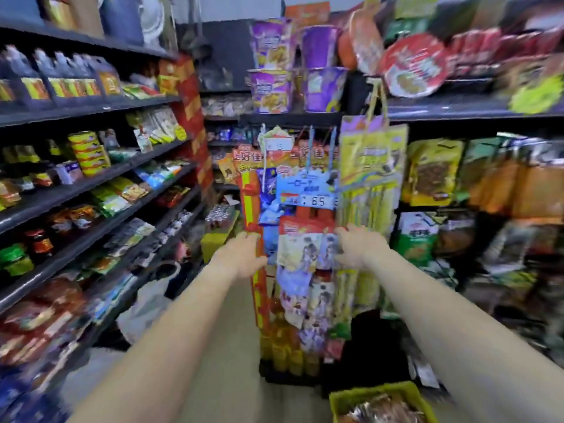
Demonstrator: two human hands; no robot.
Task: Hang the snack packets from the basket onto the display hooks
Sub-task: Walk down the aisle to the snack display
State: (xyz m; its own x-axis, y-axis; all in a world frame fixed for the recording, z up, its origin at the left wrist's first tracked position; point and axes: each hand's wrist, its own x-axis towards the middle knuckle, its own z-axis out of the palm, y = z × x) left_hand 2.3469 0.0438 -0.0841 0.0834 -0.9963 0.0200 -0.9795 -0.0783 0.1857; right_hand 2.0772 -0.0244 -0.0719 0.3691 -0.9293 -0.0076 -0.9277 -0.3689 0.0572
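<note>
– At the aisle-end display (309, 154), left hand (244, 254) and right hand (357, 245) flank a hung snack packet (300, 247); blur hides their grip.
– Steady it, line its hole up with the hook. More wait in the basket (337, 404), low right.

I log a narrow shop aisle. Dark tiered shelving (100, 166) runs along the left, stocked with bottles, tins and packets. Matching dark shelves (457, 106) stand on the right, their goods blurred on my feed. There is a grey back wall (227, 47) at the aisle's far end, a pale beige floor (232, 370), and a white bag (146, 309) on the floor beside the left shelving.
</note>
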